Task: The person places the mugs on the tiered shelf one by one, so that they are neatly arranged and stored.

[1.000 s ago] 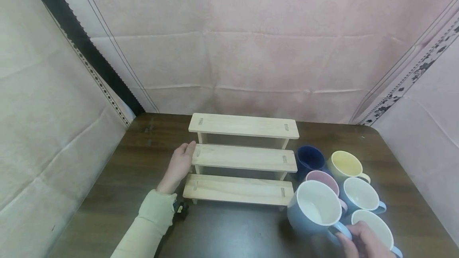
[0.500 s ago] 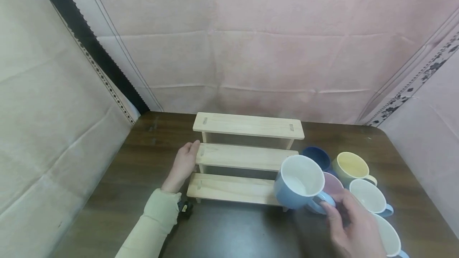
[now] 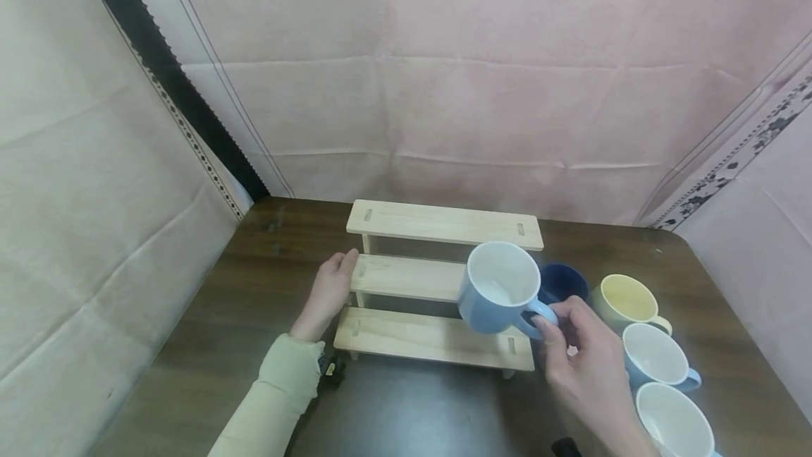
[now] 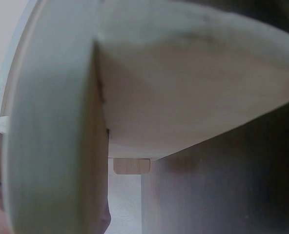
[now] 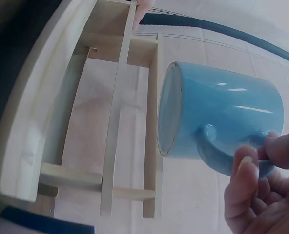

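R hand (image 3: 586, 358) up off the table (image 3: 412, 407) now, wrist angled in from lower right, thumb and forefinger pinched round the handle of the light blue mug (image 3: 501, 288). I've got the mug tilted, mouth facing up and toward the head cam, white inside. It hangs in the air over the right end of the wooden 3-step rack (image 3: 438, 281), roughly at mid-step level, not touching any step as far as I can see. Right wrist cam shows the same grip: fingers (image 5: 242, 190) curled on the handle loop, thumb on top, mug base pointing at the rack's slats.

L hand (image 3: 326, 295) is flat-ish, fingers straight, resting against the left end of the middle step; pale green sleeve (image 3: 279, 386) runs back along the table. Left wrist cam is just blurred wood up close, can't tell more from it.

Right of the rack, on the table: dark blue mug (image 3: 564, 281) just behind my R hand, yellow mug (image 3: 624, 298), two more light blue mugs (image 3: 656, 358) nearer me.

No brands, labels or writing readable anywhere, mugs plain.
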Demonstrator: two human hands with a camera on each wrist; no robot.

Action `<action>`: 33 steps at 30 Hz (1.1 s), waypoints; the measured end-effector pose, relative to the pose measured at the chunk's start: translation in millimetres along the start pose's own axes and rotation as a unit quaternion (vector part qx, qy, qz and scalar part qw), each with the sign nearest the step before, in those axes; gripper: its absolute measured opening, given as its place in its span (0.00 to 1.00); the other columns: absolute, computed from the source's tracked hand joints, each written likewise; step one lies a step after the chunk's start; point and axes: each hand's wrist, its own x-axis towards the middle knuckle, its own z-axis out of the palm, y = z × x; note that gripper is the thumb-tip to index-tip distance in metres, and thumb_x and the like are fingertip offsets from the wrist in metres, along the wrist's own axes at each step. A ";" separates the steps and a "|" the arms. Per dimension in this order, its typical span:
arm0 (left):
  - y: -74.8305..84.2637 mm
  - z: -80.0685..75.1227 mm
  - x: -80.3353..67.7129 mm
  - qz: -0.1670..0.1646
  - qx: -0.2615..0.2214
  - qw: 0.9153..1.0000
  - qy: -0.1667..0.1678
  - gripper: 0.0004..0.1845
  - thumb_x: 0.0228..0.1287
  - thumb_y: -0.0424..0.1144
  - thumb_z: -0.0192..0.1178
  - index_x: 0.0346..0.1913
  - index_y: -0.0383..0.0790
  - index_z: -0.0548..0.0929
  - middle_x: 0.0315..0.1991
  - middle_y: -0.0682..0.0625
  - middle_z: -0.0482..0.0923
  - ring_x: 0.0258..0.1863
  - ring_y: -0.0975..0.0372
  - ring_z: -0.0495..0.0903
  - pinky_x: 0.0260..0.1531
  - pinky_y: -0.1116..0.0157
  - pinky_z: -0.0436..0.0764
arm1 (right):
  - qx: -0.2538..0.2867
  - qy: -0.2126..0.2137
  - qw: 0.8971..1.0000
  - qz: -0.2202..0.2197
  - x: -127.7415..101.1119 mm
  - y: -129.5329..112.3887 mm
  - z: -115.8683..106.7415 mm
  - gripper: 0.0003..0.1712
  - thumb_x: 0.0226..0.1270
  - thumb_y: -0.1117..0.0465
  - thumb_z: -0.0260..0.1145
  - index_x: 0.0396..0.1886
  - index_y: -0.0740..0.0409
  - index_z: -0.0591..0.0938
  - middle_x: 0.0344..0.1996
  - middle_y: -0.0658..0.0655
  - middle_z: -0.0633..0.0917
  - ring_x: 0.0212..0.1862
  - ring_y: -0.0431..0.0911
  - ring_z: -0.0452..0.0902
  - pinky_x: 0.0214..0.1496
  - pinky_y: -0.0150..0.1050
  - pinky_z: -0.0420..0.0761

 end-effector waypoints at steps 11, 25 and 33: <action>-0.4 -0.8 0.0 0.003 -0.002 1.000 0.004 0.23 0.78 0.54 0.41 0.43 0.37 0.75 0.20 0.50 0.66 0.16 0.59 0.66 0.17 0.67 0.68 | -0.033 0.003 0.999 0.020 22.4 -1.1 21.5 0.09 0.59 0.70 0.71 0.32 0.56 0.78 0.22 0.44 0.78 0.22 0.36 0.73 0.23 0.25 0.70; -1.0 2.8 -1.9 -0.005 -0.009 1.000 0.014 0.23 0.77 0.54 0.42 0.39 0.37 0.75 0.20 0.50 0.66 0.16 0.59 0.66 0.17 0.66 0.69 | 0.041 -0.003 0.999 0.034 47.9 -9.1 43.8 0.09 0.59 0.72 0.70 0.35 0.58 0.78 0.26 0.49 0.79 0.23 0.40 0.74 0.22 0.30 0.76; -0.5 2.1 -2.1 0.007 -0.008 1.000 0.015 0.23 0.77 0.54 0.42 0.41 0.36 0.75 0.20 0.49 0.66 0.16 0.59 0.65 0.16 0.66 0.67 | 0.040 0.013 0.999 0.005 57.8 -15.0 46.4 0.08 0.59 0.73 0.70 0.34 0.61 0.79 0.26 0.50 0.81 0.20 0.38 0.74 0.21 0.26 0.74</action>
